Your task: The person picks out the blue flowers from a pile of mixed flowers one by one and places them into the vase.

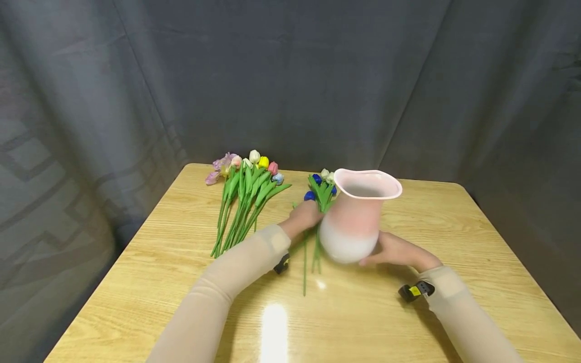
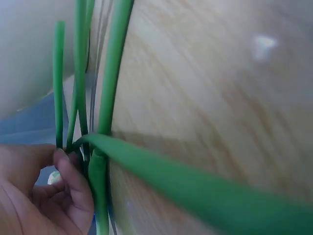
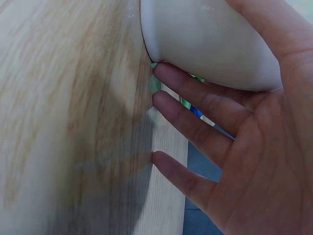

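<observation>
A pink-and-white vase (image 1: 351,222) with a wavy rim leans slightly right in the head view. My right hand (image 1: 395,249) holds its lower right side, with the thumb in front and the fingers behind. In the right wrist view, the index fingertip touches the pale vase wall (image 3: 210,44), and the other fingers (image 3: 186,176) spread close over the table. Left of the vase, my left hand (image 1: 306,216) is among blue and white tulips (image 1: 322,191). Its thumb and index finger pinch a green tulip stem (image 2: 59,83) in the left wrist view.
Several tulips (image 1: 245,201) in white, yellow, pink and light blue lie on the left of the wooden table (image 1: 150,292), stems toward me. Purple flowers (image 1: 220,169) lie beside their heads. A grey curtain (image 1: 290,85) hangs behind the table's back edge.
</observation>
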`<action>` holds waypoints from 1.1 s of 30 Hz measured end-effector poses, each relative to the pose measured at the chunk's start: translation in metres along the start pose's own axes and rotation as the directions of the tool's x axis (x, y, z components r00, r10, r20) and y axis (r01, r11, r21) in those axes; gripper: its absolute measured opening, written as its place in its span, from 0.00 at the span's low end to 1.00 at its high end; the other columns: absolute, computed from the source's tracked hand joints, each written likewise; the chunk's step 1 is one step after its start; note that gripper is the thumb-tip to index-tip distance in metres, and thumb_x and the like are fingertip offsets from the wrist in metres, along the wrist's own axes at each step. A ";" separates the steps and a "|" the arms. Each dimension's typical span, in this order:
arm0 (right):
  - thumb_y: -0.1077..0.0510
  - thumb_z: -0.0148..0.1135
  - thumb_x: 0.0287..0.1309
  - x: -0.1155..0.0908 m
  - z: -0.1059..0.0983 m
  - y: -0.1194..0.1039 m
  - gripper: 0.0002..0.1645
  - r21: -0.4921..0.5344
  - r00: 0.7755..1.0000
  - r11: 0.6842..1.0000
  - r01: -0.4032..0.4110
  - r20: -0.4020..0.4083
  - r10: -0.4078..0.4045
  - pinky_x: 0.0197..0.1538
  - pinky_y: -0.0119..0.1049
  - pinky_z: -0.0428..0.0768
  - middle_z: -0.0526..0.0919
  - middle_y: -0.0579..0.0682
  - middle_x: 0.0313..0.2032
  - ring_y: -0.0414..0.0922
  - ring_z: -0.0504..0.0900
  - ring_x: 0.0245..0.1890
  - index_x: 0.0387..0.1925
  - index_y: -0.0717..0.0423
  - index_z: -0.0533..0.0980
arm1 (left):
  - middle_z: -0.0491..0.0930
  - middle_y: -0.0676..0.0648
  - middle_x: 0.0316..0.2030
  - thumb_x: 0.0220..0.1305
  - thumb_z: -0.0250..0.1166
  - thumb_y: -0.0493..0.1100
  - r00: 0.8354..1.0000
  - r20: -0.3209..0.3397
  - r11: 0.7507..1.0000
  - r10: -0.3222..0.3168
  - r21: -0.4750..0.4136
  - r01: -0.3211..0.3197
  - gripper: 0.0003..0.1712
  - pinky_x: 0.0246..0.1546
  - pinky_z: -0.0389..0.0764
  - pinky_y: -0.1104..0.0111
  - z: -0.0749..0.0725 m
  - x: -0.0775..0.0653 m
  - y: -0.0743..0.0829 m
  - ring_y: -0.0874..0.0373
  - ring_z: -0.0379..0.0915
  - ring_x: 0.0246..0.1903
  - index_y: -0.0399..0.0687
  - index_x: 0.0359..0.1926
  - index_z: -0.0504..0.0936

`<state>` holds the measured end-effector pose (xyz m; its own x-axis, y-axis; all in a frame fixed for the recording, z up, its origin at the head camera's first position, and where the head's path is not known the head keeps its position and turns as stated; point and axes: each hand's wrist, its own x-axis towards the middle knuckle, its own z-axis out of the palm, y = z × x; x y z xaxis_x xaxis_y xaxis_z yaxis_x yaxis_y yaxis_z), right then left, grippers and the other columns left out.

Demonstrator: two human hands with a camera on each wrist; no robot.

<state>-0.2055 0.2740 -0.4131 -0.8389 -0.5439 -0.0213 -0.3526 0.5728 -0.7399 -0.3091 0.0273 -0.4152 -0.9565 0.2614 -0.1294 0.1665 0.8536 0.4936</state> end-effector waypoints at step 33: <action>0.46 0.77 0.43 -0.001 0.001 -0.004 0.51 -0.006 1.000 1.000 -0.027 -0.006 0.027 0.67 0.58 0.62 0.72 0.50 0.63 0.51 0.70 0.63 0.67 0.50 0.63 | 0.71 0.52 0.13 0.68 0.58 0.42 0.989 -0.087 0.981 0.116 -0.147 -0.128 0.16 0.16 0.71 0.74 -0.021 -0.007 -0.025 0.62 0.69 0.09 0.47 0.22 0.69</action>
<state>-0.2028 0.2713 -0.4110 -0.8506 -0.5244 -0.0375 -0.3319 0.5908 -0.7354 -0.3114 -0.0055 -0.4081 -0.9477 0.3191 0.0039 0.2508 0.7372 0.6274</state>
